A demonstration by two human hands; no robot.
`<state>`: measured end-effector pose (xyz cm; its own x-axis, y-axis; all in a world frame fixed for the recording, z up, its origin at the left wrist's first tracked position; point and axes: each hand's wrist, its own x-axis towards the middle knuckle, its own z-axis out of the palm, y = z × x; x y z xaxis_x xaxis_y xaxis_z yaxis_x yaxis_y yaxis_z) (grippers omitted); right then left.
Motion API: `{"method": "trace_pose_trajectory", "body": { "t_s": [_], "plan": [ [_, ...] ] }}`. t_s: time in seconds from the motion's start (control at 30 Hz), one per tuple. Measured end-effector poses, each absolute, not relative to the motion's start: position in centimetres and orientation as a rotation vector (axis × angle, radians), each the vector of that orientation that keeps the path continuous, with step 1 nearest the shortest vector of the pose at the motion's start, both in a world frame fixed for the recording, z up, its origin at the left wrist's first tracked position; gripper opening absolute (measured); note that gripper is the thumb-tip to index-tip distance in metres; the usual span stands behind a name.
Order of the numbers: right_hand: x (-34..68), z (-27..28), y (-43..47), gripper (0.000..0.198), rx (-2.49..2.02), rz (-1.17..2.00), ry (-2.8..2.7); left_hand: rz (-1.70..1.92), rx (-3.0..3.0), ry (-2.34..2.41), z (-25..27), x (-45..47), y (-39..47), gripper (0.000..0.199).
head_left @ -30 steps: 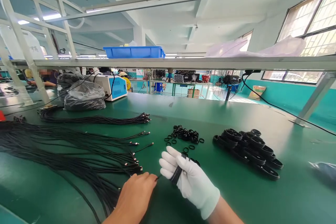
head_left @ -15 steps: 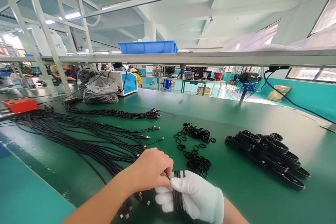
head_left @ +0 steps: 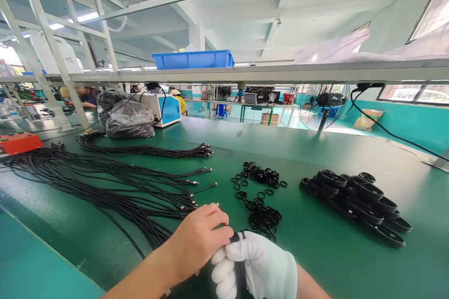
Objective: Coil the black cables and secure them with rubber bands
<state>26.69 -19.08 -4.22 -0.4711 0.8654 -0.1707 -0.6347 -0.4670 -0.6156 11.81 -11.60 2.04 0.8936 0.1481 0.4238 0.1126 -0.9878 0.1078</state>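
Observation:
My right hand, in a white knitted glove, is wrapped around a coil of thin black cable. The coil stands as a narrow bundle of loops in the fist, its lower part running down out of view. My left hand is bare and closed, with thumb and fingers pinching at the top left of the coil. Its fingertips partly hide what they grip. Small black rings lie in a heap just beyond the glove, and a second heap of rings sits farther back.
Straight black cables with metal plugs spread over the green table on the left. Another cable bunch lies behind. Coiled cables are piled at right. Behind are a bagged bundle, a blue-white machine, a red box and a fan.
My left fingers have moved up slightly and closed in at the coil's top. The right hand has turned a little, and the coil looks narrower. The view has shifted slightly.

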Motion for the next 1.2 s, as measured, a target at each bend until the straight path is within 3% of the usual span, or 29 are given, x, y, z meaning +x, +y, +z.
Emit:
{"method": "trace_pose_trajectory", "body": {
  "t_s": [0.17, 0.3, 0.47, 0.53, 0.77, 0.93, 1.2],
  "plan": [
    [27.1, -4.2, -19.8, 0.033, -0.488, 2.164, -0.700, 0.316, 2.126, 0.447, 2.3, 12.1, -10.8, 0.007],
    [27.3, -4.1, -20.2, 0.035, -0.411, 2.114, -0.777, 0.204, 1.667, 0.467, 1.3, 12.5, -11.3, 0.020],
    [27.9, -4.6, -20.4, 0.036, -0.495, 2.015, -0.839, 0.334, 1.434, 0.399, -0.5, 13.7, -13.2, 0.038],
    [28.4, -4.5, -20.4, 0.036, -0.534, 1.981, -0.865, 0.420, 1.389, 0.403, -0.4, 14.0, -14.1, 0.040],
    [29.7, -1.9, -20.4, 0.035, -0.608, 1.909, -1.103, 0.463, 1.612, 0.641, 2.5, 13.7, -16.7, 0.019],
    [30.3, 0.4, -21.3, 0.031, -0.873, 1.750, -1.346, 0.615, 1.697, 0.688, 0.7, 14.3, -17.4, 0.012],
    [29.9, 3.7, -21.2, 0.019, -0.886, 1.711, -1.421, 0.874, 1.808, 0.559, -0.6, 13.9, -17.8, 0.007]
  ]
}}
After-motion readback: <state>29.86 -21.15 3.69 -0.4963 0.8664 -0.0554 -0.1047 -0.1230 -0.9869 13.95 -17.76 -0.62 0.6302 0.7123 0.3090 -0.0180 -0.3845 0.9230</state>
